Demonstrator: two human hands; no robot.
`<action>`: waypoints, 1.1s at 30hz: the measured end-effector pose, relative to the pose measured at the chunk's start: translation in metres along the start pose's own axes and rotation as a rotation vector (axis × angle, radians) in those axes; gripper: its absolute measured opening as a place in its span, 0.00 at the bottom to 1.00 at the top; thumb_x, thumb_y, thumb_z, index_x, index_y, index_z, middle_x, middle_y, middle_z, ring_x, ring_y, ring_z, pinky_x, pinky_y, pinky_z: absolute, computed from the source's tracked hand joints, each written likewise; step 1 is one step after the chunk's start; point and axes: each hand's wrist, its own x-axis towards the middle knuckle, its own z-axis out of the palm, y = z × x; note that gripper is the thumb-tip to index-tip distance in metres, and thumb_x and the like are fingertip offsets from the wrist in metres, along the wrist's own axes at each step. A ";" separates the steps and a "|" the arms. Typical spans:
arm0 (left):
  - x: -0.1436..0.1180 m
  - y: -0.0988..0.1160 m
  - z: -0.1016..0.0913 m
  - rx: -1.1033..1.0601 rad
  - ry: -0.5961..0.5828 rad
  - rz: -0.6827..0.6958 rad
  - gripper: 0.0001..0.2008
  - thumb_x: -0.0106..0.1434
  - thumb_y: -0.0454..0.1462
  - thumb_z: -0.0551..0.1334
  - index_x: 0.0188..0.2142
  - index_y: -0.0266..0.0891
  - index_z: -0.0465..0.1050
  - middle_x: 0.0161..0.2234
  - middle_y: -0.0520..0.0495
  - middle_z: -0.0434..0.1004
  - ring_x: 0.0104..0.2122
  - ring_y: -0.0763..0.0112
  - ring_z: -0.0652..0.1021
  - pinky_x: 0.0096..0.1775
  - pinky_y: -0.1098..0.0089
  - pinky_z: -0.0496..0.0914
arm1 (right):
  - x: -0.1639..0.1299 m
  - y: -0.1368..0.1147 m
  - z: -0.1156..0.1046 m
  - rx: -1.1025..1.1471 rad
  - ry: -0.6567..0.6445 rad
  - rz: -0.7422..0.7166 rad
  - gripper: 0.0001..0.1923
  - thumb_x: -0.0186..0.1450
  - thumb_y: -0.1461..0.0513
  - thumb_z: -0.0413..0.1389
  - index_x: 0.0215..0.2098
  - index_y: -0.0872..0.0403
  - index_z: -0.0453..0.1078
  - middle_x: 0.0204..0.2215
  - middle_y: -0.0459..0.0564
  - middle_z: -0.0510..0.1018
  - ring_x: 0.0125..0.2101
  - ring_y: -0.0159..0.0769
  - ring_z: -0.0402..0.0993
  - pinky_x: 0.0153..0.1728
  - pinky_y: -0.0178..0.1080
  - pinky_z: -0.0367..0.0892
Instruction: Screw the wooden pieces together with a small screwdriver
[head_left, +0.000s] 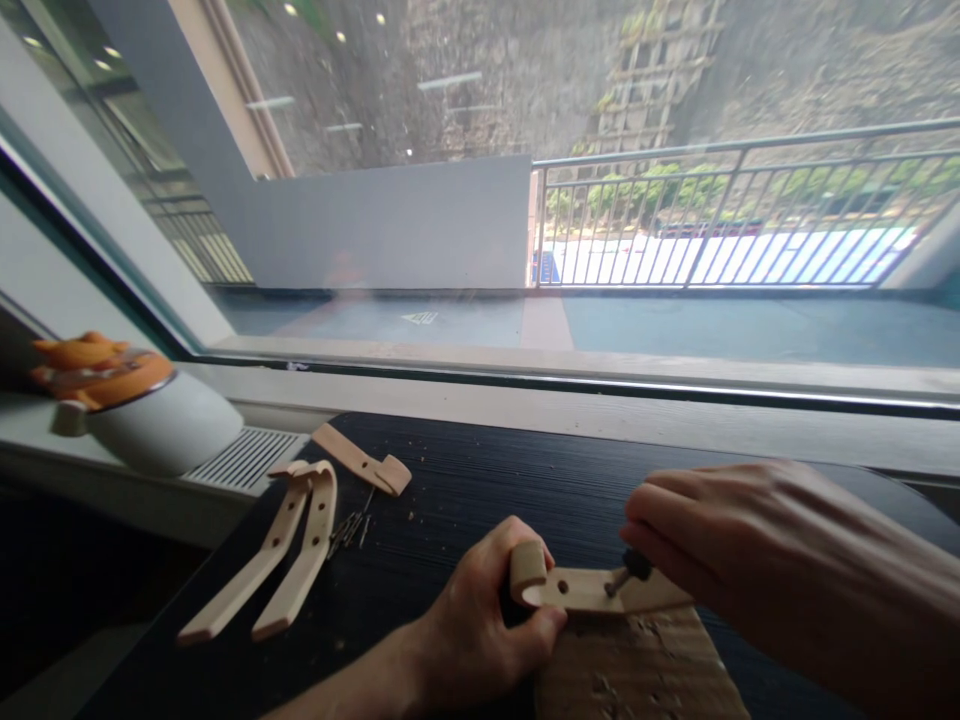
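Cardboard pad [637,670] nearest. L hand [480,620] clenched on wooden hook [585,588]; R hand [757,560] pinches small screwdriver [628,572] into it. Table edge [225,560] left; 3 hooks [300,530] lie well apart.

L hand [480,610] low centre, fingers curled shut in a grip, thumb on top, forearm running down-left; R hand [750,560] knuckles up, fingertips pinched together, pointing left.
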 end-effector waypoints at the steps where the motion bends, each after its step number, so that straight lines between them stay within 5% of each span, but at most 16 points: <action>1: 0.000 0.000 0.000 0.000 -0.001 -0.002 0.11 0.54 0.30 0.61 0.36 0.39 0.62 0.31 0.52 0.64 0.29 0.74 0.66 0.33 0.73 0.64 | 0.003 -0.002 -0.002 -0.008 -0.032 -0.007 0.15 0.68 0.66 0.47 0.22 0.51 0.57 0.15 0.41 0.67 0.12 0.26 0.57 0.16 0.36 0.45; 14: -0.001 0.002 0.001 -0.010 0.006 0.023 0.11 0.53 0.29 0.60 0.35 0.39 0.62 0.31 0.52 0.63 0.29 0.75 0.65 0.32 0.74 0.63 | 0.012 -0.009 -0.011 -0.092 -0.166 -0.027 0.10 0.53 0.72 0.51 0.25 0.51 0.59 0.16 0.39 0.67 0.12 0.29 0.62 0.14 0.34 0.43; 28: -0.002 0.001 0.001 0.004 0.005 0.008 0.11 0.53 0.30 0.61 0.36 0.39 0.62 0.31 0.52 0.64 0.30 0.74 0.66 0.33 0.73 0.64 | 0.005 -0.001 0.003 -0.145 -0.138 0.074 0.15 0.66 0.64 0.50 0.22 0.50 0.56 0.12 0.40 0.65 0.10 0.30 0.61 0.15 0.36 0.42; 33: -0.002 0.001 0.001 -0.009 0.014 0.021 0.11 0.53 0.29 0.61 0.36 0.39 0.62 0.31 0.52 0.64 0.29 0.75 0.66 0.33 0.74 0.64 | 0.012 -0.007 -0.009 -0.122 -0.156 0.035 0.11 0.60 0.68 0.51 0.22 0.51 0.58 0.16 0.43 0.69 0.12 0.30 0.63 0.15 0.36 0.43</action>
